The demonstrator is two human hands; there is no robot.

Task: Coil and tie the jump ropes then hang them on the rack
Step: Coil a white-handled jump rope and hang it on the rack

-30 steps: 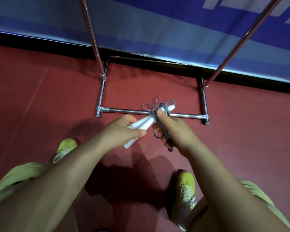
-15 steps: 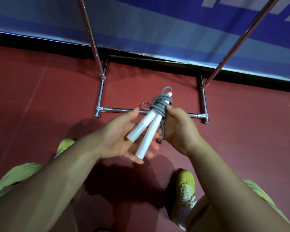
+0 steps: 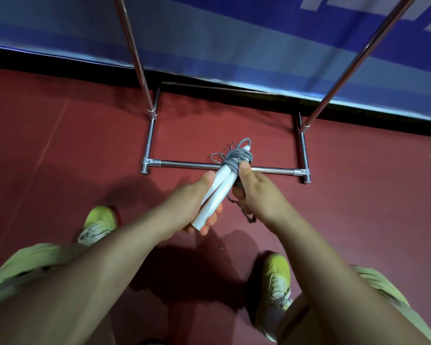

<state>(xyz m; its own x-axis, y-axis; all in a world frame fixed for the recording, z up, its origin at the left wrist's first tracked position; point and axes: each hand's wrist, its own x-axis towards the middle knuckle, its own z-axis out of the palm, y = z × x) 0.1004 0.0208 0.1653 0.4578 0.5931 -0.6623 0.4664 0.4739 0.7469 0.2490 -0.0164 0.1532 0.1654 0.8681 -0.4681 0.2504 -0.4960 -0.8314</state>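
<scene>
The left hand (image 3: 184,207) grips the white handles (image 3: 218,192). The right hand (image 3: 256,192) pinches the grey rope (image 3: 237,158). A loose pinch could let the wraps slip undone

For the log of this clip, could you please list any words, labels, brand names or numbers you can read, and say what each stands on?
No text can be read in full.
Blue banner behind the chrome rack: white shapes at its top right, cut off by the frame, unreadable.
White jump-rope handles, grey cord, yellow-green shoes: no lettering visible.
</scene>
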